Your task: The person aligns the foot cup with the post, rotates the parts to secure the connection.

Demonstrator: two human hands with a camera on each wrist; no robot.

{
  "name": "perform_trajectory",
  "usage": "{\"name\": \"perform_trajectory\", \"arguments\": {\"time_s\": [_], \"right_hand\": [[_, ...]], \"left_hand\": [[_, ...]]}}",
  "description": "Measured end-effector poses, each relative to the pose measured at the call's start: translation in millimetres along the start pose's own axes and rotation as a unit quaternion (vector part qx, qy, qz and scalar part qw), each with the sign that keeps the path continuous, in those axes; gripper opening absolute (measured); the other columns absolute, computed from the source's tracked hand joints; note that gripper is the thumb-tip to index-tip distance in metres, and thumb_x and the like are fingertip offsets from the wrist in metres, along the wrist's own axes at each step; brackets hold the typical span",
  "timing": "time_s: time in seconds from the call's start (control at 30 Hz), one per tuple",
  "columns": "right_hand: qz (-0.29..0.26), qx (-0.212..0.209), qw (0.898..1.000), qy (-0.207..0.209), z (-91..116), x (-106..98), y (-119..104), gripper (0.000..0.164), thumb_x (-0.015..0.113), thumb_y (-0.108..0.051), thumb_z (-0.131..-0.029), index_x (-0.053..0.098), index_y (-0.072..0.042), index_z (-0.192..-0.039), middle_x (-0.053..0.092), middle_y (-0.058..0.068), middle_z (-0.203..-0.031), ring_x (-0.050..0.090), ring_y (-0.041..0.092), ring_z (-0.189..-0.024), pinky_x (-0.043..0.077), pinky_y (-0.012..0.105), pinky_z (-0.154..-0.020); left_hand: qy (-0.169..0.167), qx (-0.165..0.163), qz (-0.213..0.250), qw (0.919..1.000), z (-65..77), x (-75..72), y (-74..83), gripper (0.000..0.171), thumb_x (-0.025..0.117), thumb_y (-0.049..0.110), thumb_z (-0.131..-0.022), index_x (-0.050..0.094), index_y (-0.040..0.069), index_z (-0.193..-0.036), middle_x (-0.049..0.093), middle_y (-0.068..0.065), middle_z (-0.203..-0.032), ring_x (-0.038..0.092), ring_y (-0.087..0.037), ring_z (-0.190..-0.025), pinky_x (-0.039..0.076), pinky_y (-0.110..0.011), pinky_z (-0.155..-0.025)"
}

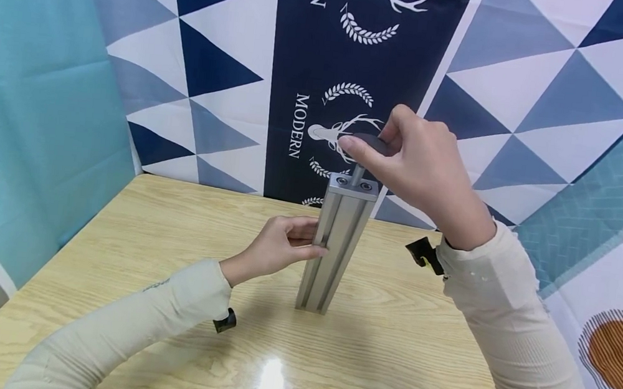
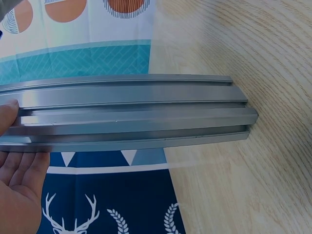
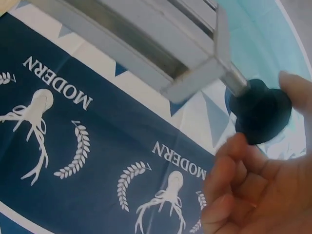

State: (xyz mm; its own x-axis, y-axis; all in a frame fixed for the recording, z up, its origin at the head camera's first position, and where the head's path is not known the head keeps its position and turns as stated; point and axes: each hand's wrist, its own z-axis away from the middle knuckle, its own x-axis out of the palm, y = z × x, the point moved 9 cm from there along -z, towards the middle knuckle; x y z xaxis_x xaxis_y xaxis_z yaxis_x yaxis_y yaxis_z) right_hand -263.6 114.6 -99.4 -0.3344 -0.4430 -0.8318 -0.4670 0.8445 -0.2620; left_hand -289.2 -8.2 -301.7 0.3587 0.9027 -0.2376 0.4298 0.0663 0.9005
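A silver aluminium profile [image 1: 334, 253] with long slots stands nearly upright, leaning slightly, in the head view. My left hand [image 1: 280, 245] grips its middle, thumb on the near face and fingers on the far side. On top, a metal end plate [image 1: 352, 187] with two bolts carries a black levelling foot [image 3: 263, 112] on a metal stem. My right hand [image 1: 424, 158] pinches the foot's round black base between thumb and fingers. In the left wrist view, the profile's lower end [image 2: 251, 117] shows against the wood; whether it touches the table I cannot tell.
The light wooden table [image 1: 386, 352] extends around the profile. A patterned cloth [image 1: 215, 85] with triangles and deer heads hangs behind it. Teal cloth [image 1: 28, 98] hangs at the left, and another printed cloth [image 1: 592, 259] is at the right. Black wrist devices [image 1: 426, 255] sit at both cuffs.
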Motion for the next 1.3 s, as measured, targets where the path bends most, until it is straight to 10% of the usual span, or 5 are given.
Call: {"name": "perform_trajectory", "arguments": {"time_s": [0.23, 0.4, 0.5, 0.83, 1.3], "right_hand": [[-0.041, -0.059, 0.996, -0.054, -2, -6, -2, 0.049, 0.050, -0.051, -0.096, 0.064, -0.008, -0.115, 0.070, 0.008, -0.097, 0.061, 0.022, -0.087, 0.046, 0.040, -0.076], [-0.100, -0.116, 0.967, -0.204, 0, 3, -6, 0.048, 0.039, -0.036, -0.104, 0.040, -0.014, -0.147, 0.048, 0.008, -0.143, 0.047, 0.028, -0.127, 0.038, 0.055, -0.103], [-0.103, -0.138, 0.955, -0.242, 1, 7, -6, 0.046, 0.042, -0.028, -0.104, 0.039, -0.013, -0.147, 0.050, 0.009, -0.139, 0.053, 0.027, -0.119, 0.042, 0.050, -0.100], [-0.101, 0.037, 0.992, -0.064, -5, 10, 14, 0.056, 0.070, -0.054, -0.080, 0.055, -0.006, -0.102, 0.062, 0.011, -0.095, 0.056, 0.023, -0.086, 0.045, 0.038, -0.069], [-0.080, 0.020, 0.996, -0.021, 1, 10, 9, 0.054, 0.065, -0.057, -0.084, 0.052, -0.005, -0.096, 0.062, 0.010, -0.089, 0.056, 0.023, -0.081, 0.044, 0.038, -0.069]], "left_hand": [[0.002, -0.013, -0.004, 0.9999, 0.0, -0.8, -1.7, 0.049, 0.077, 0.005, -0.081, 0.059, -0.005, -0.125, 0.068, -0.019, -0.112, 0.068, -0.026, -0.102, 0.056, -0.027, -0.084], [0.001, -0.015, -0.007, 0.9999, 0.4, -1.1, -2.0, 0.048, 0.076, 0.007, -0.081, 0.059, -0.005, -0.125, 0.068, -0.018, -0.112, 0.067, -0.025, -0.103, 0.056, -0.027, -0.083], [0.002, -0.013, -0.009, 0.9999, 0.6, -1.4, -2.1, 0.048, 0.076, 0.007, -0.082, 0.059, -0.004, -0.125, 0.068, -0.018, -0.112, 0.068, -0.024, -0.102, 0.056, -0.027, -0.083], [-0.003, -0.001, 0.003, 1.0000, -1.0, 0.6, -0.8, 0.046, 0.076, 0.004, -0.081, 0.060, -0.005, -0.124, 0.069, -0.018, -0.111, 0.068, -0.024, -0.101, 0.057, -0.028, -0.083], [-0.003, -0.010, -0.006, 0.9999, -0.5, 0.2, -2.7, 0.047, 0.076, 0.007, -0.082, 0.060, -0.002, -0.125, 0.069, -0.016, -0.112, 0.067, -0.023, -0.103, 0.056, -0.027, -0.084]]}}
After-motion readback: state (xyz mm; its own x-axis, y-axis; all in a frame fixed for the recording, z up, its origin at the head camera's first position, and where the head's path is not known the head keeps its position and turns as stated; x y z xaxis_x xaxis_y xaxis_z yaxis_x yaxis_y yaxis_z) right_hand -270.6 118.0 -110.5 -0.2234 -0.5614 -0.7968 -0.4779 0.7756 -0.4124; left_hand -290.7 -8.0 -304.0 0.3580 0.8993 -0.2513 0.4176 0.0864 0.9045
